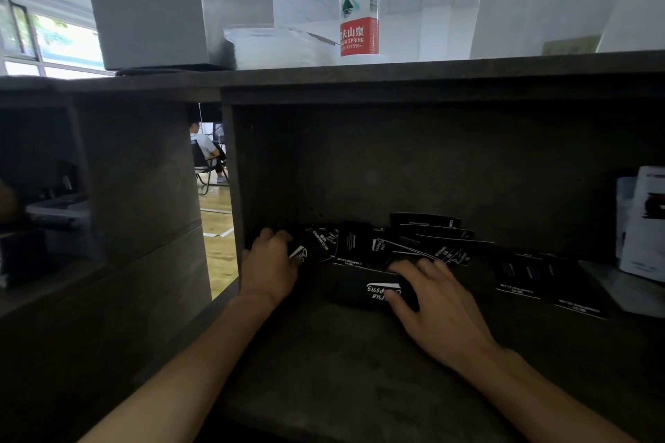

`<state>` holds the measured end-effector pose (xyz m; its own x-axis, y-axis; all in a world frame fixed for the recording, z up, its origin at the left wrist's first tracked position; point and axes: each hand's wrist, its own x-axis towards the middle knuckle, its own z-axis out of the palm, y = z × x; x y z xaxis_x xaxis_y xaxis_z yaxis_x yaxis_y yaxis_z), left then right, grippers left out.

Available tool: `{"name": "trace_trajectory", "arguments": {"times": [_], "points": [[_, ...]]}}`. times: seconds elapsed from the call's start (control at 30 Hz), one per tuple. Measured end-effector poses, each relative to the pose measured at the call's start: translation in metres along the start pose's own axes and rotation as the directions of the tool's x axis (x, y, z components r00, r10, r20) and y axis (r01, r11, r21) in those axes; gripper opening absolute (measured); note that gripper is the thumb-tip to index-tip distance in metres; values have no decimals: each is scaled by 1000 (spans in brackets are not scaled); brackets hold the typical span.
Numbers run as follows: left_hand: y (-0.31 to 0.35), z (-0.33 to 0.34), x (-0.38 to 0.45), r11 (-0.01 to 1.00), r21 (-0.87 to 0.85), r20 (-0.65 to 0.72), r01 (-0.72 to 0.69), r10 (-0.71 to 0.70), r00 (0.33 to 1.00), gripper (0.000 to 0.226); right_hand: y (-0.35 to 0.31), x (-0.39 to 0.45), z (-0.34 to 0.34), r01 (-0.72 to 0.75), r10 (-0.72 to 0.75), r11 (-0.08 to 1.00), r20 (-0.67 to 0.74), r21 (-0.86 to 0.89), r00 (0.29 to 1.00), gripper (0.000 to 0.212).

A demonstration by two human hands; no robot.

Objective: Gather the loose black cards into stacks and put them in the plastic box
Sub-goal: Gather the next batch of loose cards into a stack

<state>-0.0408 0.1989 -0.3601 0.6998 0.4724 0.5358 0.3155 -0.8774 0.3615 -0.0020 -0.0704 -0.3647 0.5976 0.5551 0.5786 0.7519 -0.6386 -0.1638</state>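
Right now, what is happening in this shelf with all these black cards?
A person is reaching both hands into a dark wooden shelf compartment to gather loose black cards. The left hand curls round cards at the left end of the heap. The right hand rests with spread fingers on a small stack in front. More cards lie apart to the right. A water bottle stands on top of the shelf.

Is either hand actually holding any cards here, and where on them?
The left hand grips black cards at the pile's left end. The right hand presses a black stack at its right end, thumb against its near edge.
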Motion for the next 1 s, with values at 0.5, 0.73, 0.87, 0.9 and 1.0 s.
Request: {"name": "trace_trajectory", "arguments": {"times": [0.5,0.73,0.87,0.9,1.0], "points": [[67,-19,-30,650,-753,327,100,239,914,41,-4,2,1,-29,29,995,6,94,1000,58],[98,-14,-38,538,-809,399,238,204,894,22,-7,5,1,37,-39,998,35,50,999,30],[59,-14,6,793,-598,210,116,16,977,23,-9,4,1,53,-56,998,76,35,996,31],[43,-13,16,912,-407,178,46,30,984,20,-10,4,0,58,-60,998,78,30,995,31],[8,-1,27,999,40,284,-15,3,959,33,-12,3,-4,76,-77,997,87,6,993,29]]}}
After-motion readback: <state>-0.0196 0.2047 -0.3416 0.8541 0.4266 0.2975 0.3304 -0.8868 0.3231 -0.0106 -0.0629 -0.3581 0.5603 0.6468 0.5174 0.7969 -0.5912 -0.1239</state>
